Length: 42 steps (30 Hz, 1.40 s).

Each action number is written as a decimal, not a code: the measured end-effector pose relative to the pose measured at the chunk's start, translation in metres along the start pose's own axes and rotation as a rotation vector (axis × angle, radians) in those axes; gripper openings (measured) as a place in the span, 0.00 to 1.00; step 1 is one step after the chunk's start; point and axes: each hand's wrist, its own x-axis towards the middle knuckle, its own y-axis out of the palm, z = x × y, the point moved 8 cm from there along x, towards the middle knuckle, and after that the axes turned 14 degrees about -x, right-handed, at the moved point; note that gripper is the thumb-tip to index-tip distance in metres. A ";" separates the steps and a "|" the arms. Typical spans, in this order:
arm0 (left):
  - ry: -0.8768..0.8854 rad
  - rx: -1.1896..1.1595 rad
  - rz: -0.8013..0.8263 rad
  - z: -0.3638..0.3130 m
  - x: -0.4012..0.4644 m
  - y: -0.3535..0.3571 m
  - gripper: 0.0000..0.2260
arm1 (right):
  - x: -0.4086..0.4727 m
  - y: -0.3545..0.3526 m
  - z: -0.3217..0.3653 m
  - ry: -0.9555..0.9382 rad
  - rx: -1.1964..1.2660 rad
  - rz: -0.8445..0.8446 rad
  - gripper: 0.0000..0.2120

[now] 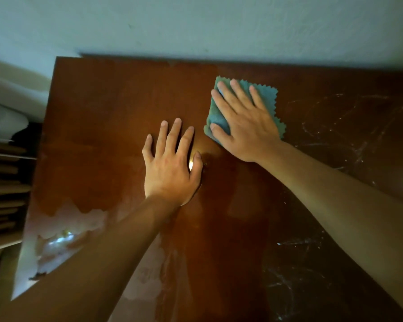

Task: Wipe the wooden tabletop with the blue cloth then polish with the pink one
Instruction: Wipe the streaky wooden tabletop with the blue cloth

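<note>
1. Right hand [243, 122]: palm down, fingers spread and extended flat, pressing on the square blue-green cloth with zigzag-cut edges [269, 98]; nothing is clenched, the hand lies released on top of the fabric. The bare forearm enters from the lower right of the frame.
2. Left hand [170, 166]: palm down, fingers splayed, resting flat on the bare wood just beside the cloth (not touching it); grasping nothing. Its forearm enters from the lower left, in shadow.
3. Blue-green cloth: lies on the far middle part of the reddish-brown wooden tabletop [102, 117], near the pale wall [196, 24]; most of its centre is covered by the right hand, only edges and corners showing.
4. Tabletop: pale worn patches at the near left; thin whitish scratches or smears at the right, dim and hard to make out. Its right and near edges are cut off.
5. Left margin: stacked brown boards or shelves [5, 182], too dark to identify.
</note>
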 end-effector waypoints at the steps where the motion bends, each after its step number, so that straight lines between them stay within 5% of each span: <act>1: -0.003 0.001 0.003 0.000 0.001 0.000 0.25 | 0.004 -0.002 -0.001 0.016 0.001 -0.007 0.35; 10: 0.013 -0.011 -0.005 0.001 0.000 0.000 0.25 | -0.017 -0.001 0.026 -0.138 0.003 -0.053 0.33; 18: 0.020 -0.013 -0.025 0.000 0.000 0.000 0.24 | 0.043 -0.002 -0.035 0.047 -0.006 0.050 0.34; 28: 0.025 -0.008 -0.025 0.001 0.000 0.003 0.25 | -0.058 0.006 -0.004 -0.117 0.005 0.041 0.34; 34: 0.005 -0.024 -0.017 0.000 0.000 0.002 0.25 | -0.021 0.008 -0.077 0.043 -0.027 0.060 0.35; 42: -0.026 -0.100 0.013 0.000 0.001 -0.004 0.28 | -0.085 0.009 -0.034 -0.021 0.008 0.039 0.34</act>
